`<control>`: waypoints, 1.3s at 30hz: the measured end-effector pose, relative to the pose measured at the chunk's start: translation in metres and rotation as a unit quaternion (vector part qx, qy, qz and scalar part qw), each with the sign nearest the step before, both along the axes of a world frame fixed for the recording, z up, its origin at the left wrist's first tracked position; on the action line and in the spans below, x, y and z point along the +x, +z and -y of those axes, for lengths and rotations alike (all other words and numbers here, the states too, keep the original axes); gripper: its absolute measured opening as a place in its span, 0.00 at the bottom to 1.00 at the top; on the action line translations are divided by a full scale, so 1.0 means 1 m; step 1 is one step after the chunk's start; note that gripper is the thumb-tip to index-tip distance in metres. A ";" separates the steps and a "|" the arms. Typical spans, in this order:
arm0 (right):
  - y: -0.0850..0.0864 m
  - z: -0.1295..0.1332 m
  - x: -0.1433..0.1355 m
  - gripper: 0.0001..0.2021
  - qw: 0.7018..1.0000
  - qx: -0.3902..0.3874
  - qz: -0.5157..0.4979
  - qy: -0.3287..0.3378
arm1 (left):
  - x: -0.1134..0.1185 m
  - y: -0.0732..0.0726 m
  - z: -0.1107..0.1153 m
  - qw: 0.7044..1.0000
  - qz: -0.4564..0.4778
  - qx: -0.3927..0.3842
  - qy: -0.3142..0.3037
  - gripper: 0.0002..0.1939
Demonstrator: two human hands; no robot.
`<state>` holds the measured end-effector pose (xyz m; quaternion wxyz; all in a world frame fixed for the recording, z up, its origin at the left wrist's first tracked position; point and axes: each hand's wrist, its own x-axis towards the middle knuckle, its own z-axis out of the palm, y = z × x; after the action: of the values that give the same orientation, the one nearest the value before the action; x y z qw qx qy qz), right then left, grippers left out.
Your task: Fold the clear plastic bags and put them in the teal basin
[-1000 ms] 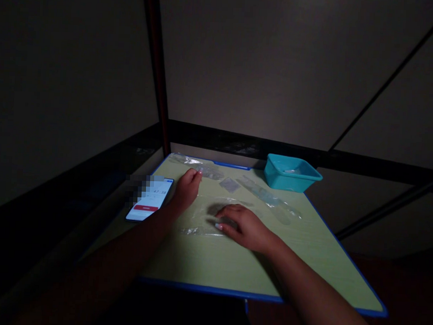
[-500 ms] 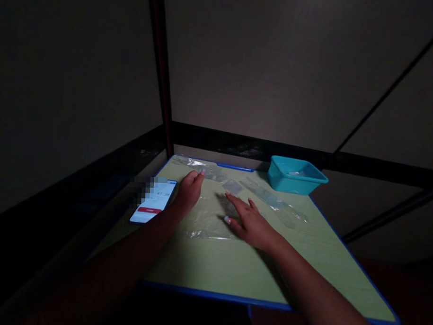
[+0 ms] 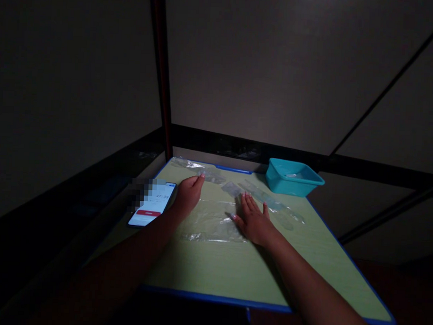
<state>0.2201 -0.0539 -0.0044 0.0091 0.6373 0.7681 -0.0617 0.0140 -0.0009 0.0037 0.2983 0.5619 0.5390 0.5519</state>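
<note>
A clear plastic bag (image 3: 209,221) lies flat on the table between my hands. My left hand (image 3: 189,195) is closed at the bag's left side, thumb uppermost; what its curled fingers hold, if anything, is hidden. My right hand (image 3: 255,221) is open, its fingers stretched out and the palm down over the bag's right part. Just beyond the right fingertips is a small folded piece of clear plastic (image 3: 231,188).
More clear plastic lies along the far left (image 3: 191,166) and to the right (image 3: 279,205). A turquoise basket (image 3: 290,186) stands at the far right corner of the green table (image 3: 212,271). A lit phone (image 3: 153,203) lies at the left edge. Walls rise behind and left.
My right hand has moved slightly right, its fingers now straighter and closer together, lying flatter over the bag. The left hand has stayed closed in nearly the same place.
</note>
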 end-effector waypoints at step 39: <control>0.009 0.008 -0.001 0.36 0.981 -0.101 -0.055 0.156 | -0.012 -0.011 0.003 0.804 -0.594 0.002 -0.034 0.15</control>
<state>0.2189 -0.0614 0.0049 0.0409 0.5015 0.8469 -0.1719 0.0024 -0.0039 -0.0069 -0.0631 0.7986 0.5900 0.1008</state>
